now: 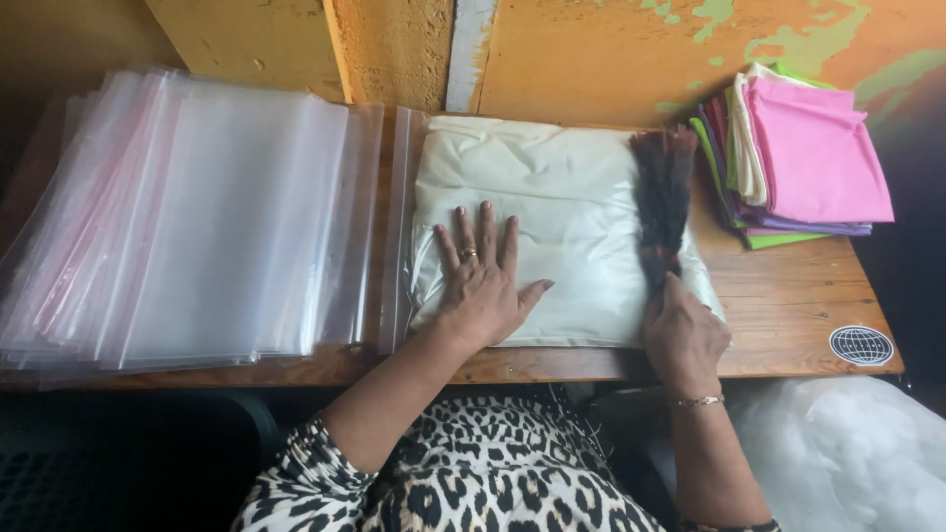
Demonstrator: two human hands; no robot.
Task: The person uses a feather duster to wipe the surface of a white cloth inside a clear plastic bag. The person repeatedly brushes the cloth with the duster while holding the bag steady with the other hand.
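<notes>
A clear plastic bag holding folded cream cloth (557, 197) lies flat on the wooden table (788, 305). My left hand (483, 281) presses palm-down on the bag's front left part, fingers spread, a ring on one finger. My right hand (682, 330) grips the handle end of a dark brown bristly brush (662, 197), which lies across the bag's right side, its tuft pointing away from me.
A wide stack of empty clear plastic bags (187, 227) covers the table's left half. Folded cloths in pink, white, purple and green (803, 163) are piled at the back right. A round sticker (861, 345) sits near the right front corner. White plastic (847, 443) lies below the table.
</notes>
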